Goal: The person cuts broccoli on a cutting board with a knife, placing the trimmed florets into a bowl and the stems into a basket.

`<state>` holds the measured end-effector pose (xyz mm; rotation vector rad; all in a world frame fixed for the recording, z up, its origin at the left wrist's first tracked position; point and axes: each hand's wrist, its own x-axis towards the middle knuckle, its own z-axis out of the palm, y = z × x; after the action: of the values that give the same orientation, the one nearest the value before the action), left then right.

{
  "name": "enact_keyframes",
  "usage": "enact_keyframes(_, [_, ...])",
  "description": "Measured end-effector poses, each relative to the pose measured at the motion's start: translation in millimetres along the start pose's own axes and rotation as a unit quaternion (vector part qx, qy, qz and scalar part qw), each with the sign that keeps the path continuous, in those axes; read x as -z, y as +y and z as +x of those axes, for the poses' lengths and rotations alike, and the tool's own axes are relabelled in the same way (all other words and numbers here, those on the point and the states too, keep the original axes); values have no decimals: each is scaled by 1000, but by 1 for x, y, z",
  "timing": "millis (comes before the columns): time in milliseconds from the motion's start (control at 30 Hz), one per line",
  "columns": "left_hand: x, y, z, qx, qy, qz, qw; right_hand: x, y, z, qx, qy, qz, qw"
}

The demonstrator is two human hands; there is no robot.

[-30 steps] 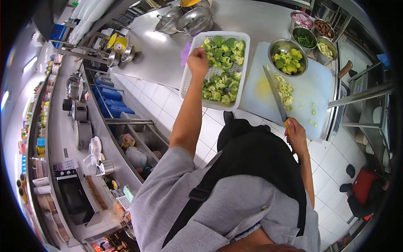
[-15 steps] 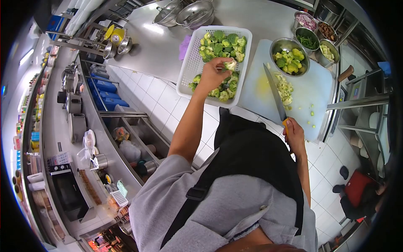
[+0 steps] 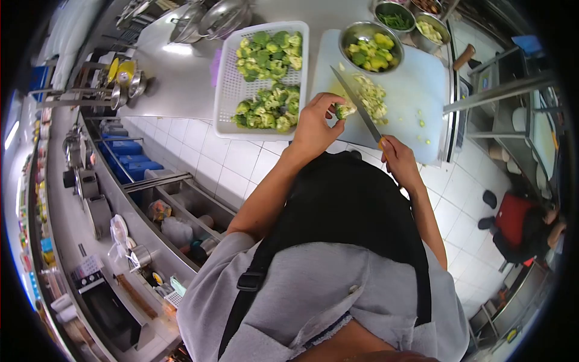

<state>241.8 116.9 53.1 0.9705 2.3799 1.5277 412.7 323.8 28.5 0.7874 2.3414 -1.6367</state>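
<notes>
Between the thumb and fingers of my left hand point(image 3: 318, 123) is a broccoli floret point(image 3: 344, 111), held over the near left edge of the white cutting board point(image 3: 415, 78). My right hand point(image 3: 399, 155) grips the yellow handle of a kitchen knife point(image 3: 357, 107), whose long blade points up and left across the board. Chopped pale stem pieces point(image 3: 372, 98) lie in a pile right of the blade. At the board's far side stands a steel bowl point(image 3: 344, 55) of cut broccoli. Left of my left hand, a white perforated basket point(image 3: 224, 96) holds two groups of florets.
Small steel containers point(image 3: 395, 18) with chopped ingredients stand at the back right. Colanders point(image 3: 224, 21) rest on the steel table point(image 3: 166, 84) behind the basket. A metal rack point(image 3: 512, 96) is on the right. Another person point(image 3: 522, 226) is at the lower right.
My left hand has moved from above the basket rightward to the board's edge, carrying a floret close to the knife blade. My right hand still grips the knife. The camera view has shifted.
</notes>
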Motion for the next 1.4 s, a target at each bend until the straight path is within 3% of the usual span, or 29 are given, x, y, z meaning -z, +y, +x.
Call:
enact_keyframes(167, [-41, -32, -17, 51, 12, -20, 998, -2, 13, 0, 29, -1, 9, 1000])
enact_keyframes(367, [-49, -46, -24, 26, 6, 51, 998, 4, 18, -5, 10, -20, 30, 999])
enact_keyframes(467, [-53, -58, -25, 51, 8, 16, 999, 4, 23, -7, 19, -19, 34, 999])
enact_keyframes(667, [-55, -61, -24, 169, 26, -213, 962, 5, 21, -11, 26, -4, 15, 1000])
enact_keyframes(767, [-57, -63, -24, 218, 38, -420, 880, 3, 24, -14, 41, 7, 29, 999])
enact_keyframes(867, [-49, -65, -23, 225, -31, -507, 831, 2, 25, -16, 41, 14, 48, 998])
enact_keyframes(967, [-46, -69, -25, 246, -32, -554, 794, 2, 24, -18, 44, 17, 65, 997])
enact_keyframes(1067, [-43, -66, -24, 264, -25, -539, 800, 4, 18, -22, 50, 17, 86, 995])
enact_keyframes(1267, [-46, -66, -21, 205, -25, -570, 796, 4, 16, -24, 84, 26, 116, 989])
enact_keyframes(1400, [-42, -41, -20, 239, 5, -501, 832, 8, 10, -27, 56, 19, 113, 992])
